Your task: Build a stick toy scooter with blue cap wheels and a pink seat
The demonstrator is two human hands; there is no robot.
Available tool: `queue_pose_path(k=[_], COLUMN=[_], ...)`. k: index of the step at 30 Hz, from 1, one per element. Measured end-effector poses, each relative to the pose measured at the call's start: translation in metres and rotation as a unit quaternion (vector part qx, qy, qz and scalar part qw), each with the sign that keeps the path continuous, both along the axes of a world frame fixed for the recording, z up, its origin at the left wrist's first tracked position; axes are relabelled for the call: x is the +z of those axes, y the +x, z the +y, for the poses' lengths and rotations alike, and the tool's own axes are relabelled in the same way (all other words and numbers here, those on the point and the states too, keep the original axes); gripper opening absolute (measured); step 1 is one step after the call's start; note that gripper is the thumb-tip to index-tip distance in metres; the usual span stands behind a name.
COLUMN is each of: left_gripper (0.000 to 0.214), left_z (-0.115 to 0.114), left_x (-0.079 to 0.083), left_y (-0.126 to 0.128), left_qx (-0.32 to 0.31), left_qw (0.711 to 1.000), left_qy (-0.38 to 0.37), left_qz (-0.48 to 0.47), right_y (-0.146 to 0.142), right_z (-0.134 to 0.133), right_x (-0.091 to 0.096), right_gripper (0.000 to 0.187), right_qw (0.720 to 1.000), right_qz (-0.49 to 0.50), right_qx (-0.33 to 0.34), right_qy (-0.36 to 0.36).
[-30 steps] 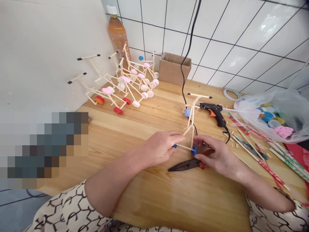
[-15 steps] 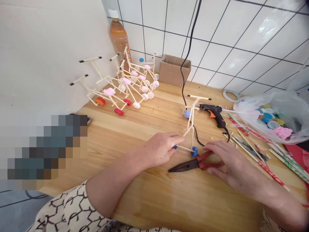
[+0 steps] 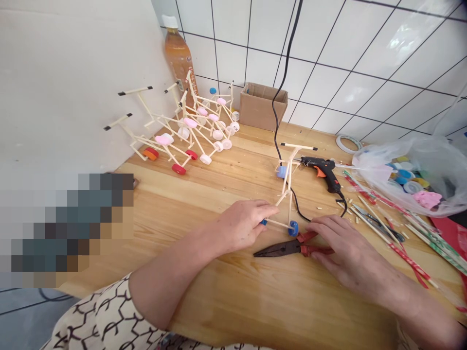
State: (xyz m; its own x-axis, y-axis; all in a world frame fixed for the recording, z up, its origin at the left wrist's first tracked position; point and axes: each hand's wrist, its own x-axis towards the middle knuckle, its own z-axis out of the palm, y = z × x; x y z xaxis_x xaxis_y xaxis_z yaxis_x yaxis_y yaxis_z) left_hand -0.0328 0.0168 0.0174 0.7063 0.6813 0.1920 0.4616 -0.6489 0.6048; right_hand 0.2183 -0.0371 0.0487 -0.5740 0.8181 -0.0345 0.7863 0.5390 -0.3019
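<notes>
A small tricycle model made of pale sticks stands on the wooden table, with blue bottle-cap wheels on the near side and a light-blue one at the far side. My left hand pinches it by the near left wheel, partly covering that cap. Just in front lie pliers with dark jaws pointing left and red handles. Around those handles my right hand is closed, the jaws resting on the table. Behind the tricycle is a black glue gun with an orange trigger.
Several finished stick tricycles stand at the back left, near a tea bottle. A cardboard box is against the tiled wall. To the right are a tape roll, a plastic bag of caps, scissors and loose sticks. A black cable hangs down.
My right hand has closed further over the red handles of the pliers. My left hand and the tricycle stay in place; the view shifts slightly.
</notes>
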Motion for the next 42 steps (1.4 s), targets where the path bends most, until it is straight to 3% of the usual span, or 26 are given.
queue_pose_path(k=[33,39,42], left_gripper=[0.027,0.029,0.03], left_z=[-0.0009,-0.0011,-0.0016], left_x=[0.0022,0.0026,0.0042], left_y=[0.0017,0.0011,0.0011], left_qx=[0.009,0.005,0.002], left_qw=[1.0,1.0,1.0], left_qy=[-0.011,-0.016,-0.016], left_qz=[0.012,0.016,0.016], right_y=[-0.0037,-0.002,-0.003], right_z=[-0.0039,-0.0019,0.0008], right_x=[-0.0046,-0.0019,-0.002], right_gripper=[0.02,0.033,0.028], right_qw=[0.999,1.0,0.997], right_qz=[-0.036,-0.005,0.064], right_qx=[-0.028,-0.018,-0.051], right_qy=[0.019,0.016,0.005])
